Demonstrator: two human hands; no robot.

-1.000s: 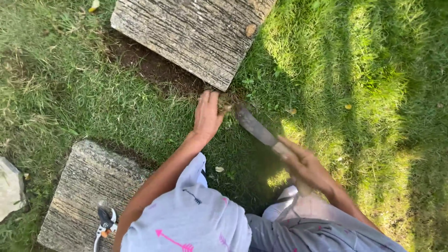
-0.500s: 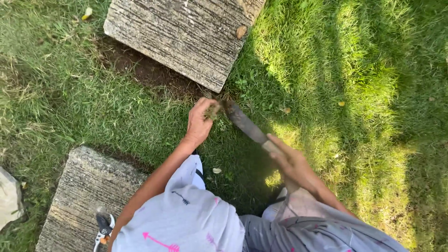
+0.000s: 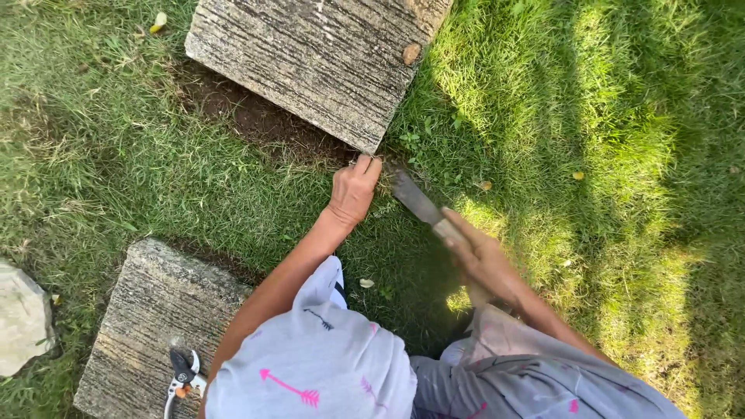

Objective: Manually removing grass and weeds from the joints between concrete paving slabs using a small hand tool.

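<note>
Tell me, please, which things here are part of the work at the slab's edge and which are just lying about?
In use:
left hand gripping grass
right hand holding knife
upper stone slab

Lying about:
pruning shears
lower stone slab
pale rock
fallen leaves

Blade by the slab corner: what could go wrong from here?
1. The blade lies close to the left hand gripping grass at the stone slab; a slip may cut fingers.
2. It may strike the slab edge and glance off.
3. The right hand grips near the blade base.
</note>
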